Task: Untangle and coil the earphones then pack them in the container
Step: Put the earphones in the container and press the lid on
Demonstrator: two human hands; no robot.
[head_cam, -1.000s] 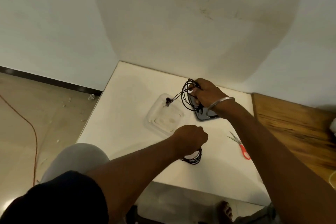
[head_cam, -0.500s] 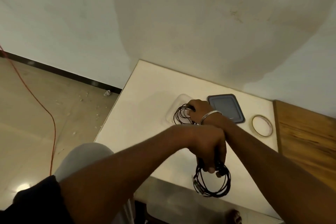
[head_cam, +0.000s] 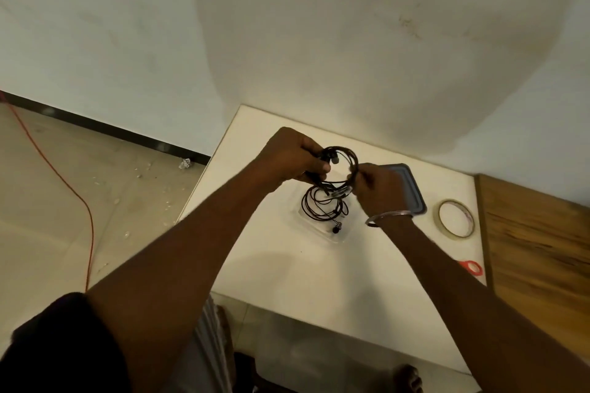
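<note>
A coil of black earphones (head_cam: 343, 155) hangs between both hands above the white table (head_cam: 287, 265). My left hand (head_cam: 292, 156) grips its left side and my right hand (head_cam: 376, 187) pinches its right side. Below them a second coil of black earphones (head_cam: 322, 207) lies in the clear shallow container (head_cam: 338, 238), one earbud near the container's near edge. The two coils overlap in the view, so I cannot tell whether they touch.
A dark grey lid (head_cam: 410, 191) lies right of the container, partly behind my right hand. A roll of tape (head_cam: 456, 218) and red-handled scissors (head_cam: 471, 266) sit near the table's right edge, beside a wooden surface (head_cam: 536, 249). An orange cable (head_cam: 64, 185) runs over the floor at left.
My left hand lifted its coil from the table's near edge up over the container. My right hand left the first coil in the container and took hold of the lifted coil.
</note>
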